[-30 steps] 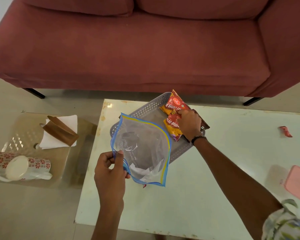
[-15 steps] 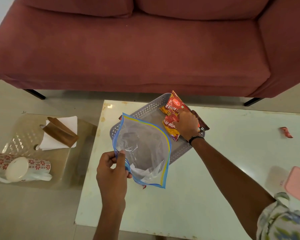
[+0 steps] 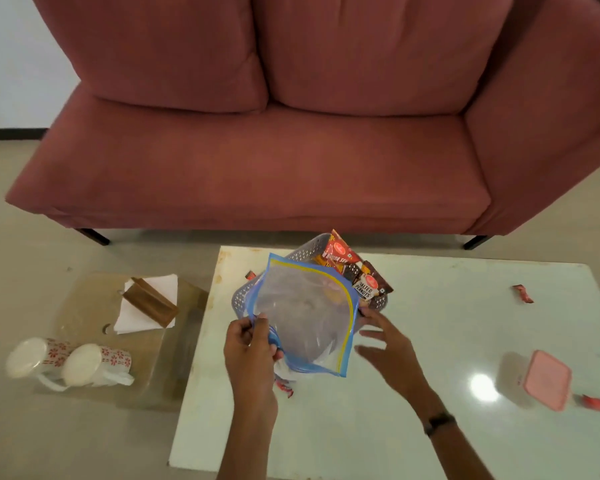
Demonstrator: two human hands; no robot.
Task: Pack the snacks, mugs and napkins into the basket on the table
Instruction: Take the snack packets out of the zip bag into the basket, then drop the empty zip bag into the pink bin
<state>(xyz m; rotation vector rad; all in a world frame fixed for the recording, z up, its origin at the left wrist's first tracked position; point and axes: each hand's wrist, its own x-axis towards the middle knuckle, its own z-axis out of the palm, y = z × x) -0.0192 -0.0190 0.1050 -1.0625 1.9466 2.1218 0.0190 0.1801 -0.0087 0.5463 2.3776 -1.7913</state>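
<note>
Grey perforated plastic basket (image 3: 243,295) sits on the pale table (image 3: 430,341) just beyond both hands, snack packets (image 3: 340,258) inside, while the left hand (image 3: 250,355) pinches a clear blue-edged zip bag (image 3: 305,313) over it and the right hand (image 3: 385,344), fingers spread, hovers nearer its right rim.

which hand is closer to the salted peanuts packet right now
Right. The right hand hovers open just below the salted peanuts packet; the left hand grips the zip bag farther left.

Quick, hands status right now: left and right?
Left hand: pinching the clear zip bag by its edge.
Right hand: open, fingers spread, holding nothing.
</note>
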